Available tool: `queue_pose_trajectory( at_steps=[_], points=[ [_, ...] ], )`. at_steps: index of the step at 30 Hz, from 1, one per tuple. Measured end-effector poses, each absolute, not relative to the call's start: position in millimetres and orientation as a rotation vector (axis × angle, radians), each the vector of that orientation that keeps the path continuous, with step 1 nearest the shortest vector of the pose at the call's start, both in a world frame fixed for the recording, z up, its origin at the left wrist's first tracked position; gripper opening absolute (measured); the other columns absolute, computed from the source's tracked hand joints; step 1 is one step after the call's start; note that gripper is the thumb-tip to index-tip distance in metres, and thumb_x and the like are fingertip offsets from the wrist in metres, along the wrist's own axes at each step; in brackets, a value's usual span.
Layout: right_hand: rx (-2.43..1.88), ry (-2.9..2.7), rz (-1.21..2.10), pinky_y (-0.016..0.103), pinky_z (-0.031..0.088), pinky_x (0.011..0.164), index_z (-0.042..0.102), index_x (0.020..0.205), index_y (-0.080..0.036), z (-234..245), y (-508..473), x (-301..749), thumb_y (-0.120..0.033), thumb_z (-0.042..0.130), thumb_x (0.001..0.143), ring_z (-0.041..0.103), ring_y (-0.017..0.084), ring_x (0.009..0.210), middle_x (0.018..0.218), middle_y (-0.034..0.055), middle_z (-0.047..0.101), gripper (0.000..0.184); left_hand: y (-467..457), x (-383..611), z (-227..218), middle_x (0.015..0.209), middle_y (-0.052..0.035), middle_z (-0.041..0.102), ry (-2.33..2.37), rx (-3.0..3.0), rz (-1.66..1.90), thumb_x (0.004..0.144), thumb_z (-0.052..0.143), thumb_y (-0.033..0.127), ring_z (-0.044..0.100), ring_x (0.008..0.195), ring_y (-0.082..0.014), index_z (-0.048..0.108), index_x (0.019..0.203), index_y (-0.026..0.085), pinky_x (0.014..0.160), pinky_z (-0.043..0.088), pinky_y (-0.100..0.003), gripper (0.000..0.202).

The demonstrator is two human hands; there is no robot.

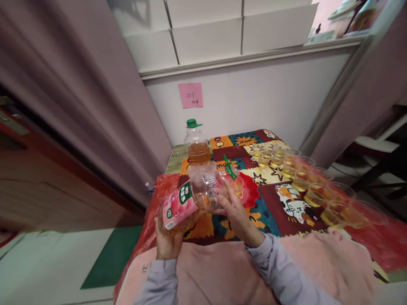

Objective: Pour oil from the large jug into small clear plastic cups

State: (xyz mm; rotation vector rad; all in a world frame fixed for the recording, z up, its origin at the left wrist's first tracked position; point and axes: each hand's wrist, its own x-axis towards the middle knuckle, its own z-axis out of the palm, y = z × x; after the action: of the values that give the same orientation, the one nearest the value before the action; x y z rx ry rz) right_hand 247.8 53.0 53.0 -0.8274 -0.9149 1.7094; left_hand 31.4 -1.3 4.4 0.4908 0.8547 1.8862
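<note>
A large clear juice bottle (180,206) with a pink label lies tilted over the table, its neck pointing right and away from me. My left hand (169,242) is wrapped under its base. My right hand (234,210) grips it near the neck, where a green carrying strap (229,168) sticks up. Beneath the neck is a red scalloped plate (252,192). A clear cup (238,185) stands on the plate, partly covered by the bottle. Whether liquid is flowing from the mouth, I cannot tell.
Several clear cups of yellow liquid (300,180) stand in rows at the right. Behind the tilted bottle are empty clear cups (208,166) and a second bottle (199,150) with a green cap. A pink cloth (222,271) covers the table's near edge, beside red plastic film (149,216).
</note>
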Motion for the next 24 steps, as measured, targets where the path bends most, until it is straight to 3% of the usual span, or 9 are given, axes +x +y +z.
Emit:
queue_pose_trajectory(
  at_steps=[2,5,11,15,18,20,23,24],
  points=[
    [-0.834,-0.936,1.694,0.038,0.068,0.083,0.036,0.168,-0.037,58,50,247,-0.061,0.086,0.081,0.072,0.029,0.119,0.142,0.011,0.062,0.103,-3,29,1,0.154,-0.0153,0.066,0.831,0.47,1.899,0.092,0.065,0.074,0.059,0.145,-0.04,0.063,0.152,0.028,0.117,0.052,-0.058,0.076],
    [-0.815,-0.975,1.66,0.041,0.068,0.086,0.038,0.167,-0.038,63,47,244,-0.06,0.086,0.081,0.071,0.029,0.119,0.142,0.0105,0.063,0.101,-4,27,-3,0.152,-0.0148,0.068,0.853,0.412,1.89,0.094,0.06,0.075,0.056,0.149,-0.0383,0.067,0.148,0.024,0.12,0.049,-0.055,0.074],
    [-0.834,-1.065,1.618,0.043,0.068,0.09,0.03,0.171,-0.037,67,44,242,-0.063,0.081,0.086,0.072,0.03,0.119,0.146,0.0111,0.063,0.103,0,24,-8,0.134,-0.0117,0.079,0.987,0.349,1.925,0.097,0.065,0.055,0.064,0.142,-0.0334,0.077,0.131,0.021,0.122,0.048,-0.052,0.05],
    [-0.879,-1.085,1.613,0.045,0.067,0.092,0.026,0.172,-0.034,66,45,240,-0.062,0.084,0.083,0.07,0.033,0.126,0.154,0.0145,0.057,0.109,-2,17,-9,0.143,-0.0129,0.074,1.214,0.555,2.072,0.093,0.071,0.045,0.062,0.143,-0.0332,0.077,0.129,0.021,0.125,0.044,-0.051,0.044],
    [-0.88,-1.098,1.614,0.049,0.066,0.094,0.029,0.171,-0.033,66,46,236,-0.061,0.086,0.081,0.069,0.035,0.127,0.154,0.0158,0.057,0.109,-9,14,9,0.147,-0.0129,0.07,1.314,0.67,2.137,0.09,0.078,0.04,0.053,0.151,-0.0354,0.077,0.128,0.02,0.131,0.034,-0.05,0.043],
    [-0.841,-1.124,1.597,0.05,0.064,0.097,0.032,0.169,-0.034,68,46,233,-0.06,0.086,0.081,0.067,0.036,0.13,0.156,0.0153,0.057,0.106,-12,16,30,0.155,-0.0141,0.063,1.41,0.937,2.097,0.082,0.088,0.044,0.045,0.156,-0.0396,0.073,0.137,0.021,0.134,0.027,-0.053,0.061],
    [-0.803,-1.177,1.527,0.052,0.06,0.105,0.04,0.166,-0.033,69,43,228,-0.058,0.087,0.082,0.063,0.037,0.136,0.156,0.0153,0.057,0.1,-9,22,64,0.161,-0.0207,0.056,1.364,1.269,2.0,0.037,0.109,0.043,0.03,0.163,-0.0487,0.072,0.139,0.018,0.136,0.013,-0.058,0.112],
    [-0.808,-1.187,1.503,0.052,0.058,0.107,0.043,0.164,-0.032,69,42,226,-0.057,0.087,0.082,0.064,0.037,0.136,0.155,0.0154,0.058,0.096,-6,24,72,0.161,-0.0219,0.056,1.332,1.284,1.952,0.028,0.11,0.038,0.029,0.162,-0.0508,0.072,0.139,0.018,0.136,0.01,-0.061,0.12]
  ],
)
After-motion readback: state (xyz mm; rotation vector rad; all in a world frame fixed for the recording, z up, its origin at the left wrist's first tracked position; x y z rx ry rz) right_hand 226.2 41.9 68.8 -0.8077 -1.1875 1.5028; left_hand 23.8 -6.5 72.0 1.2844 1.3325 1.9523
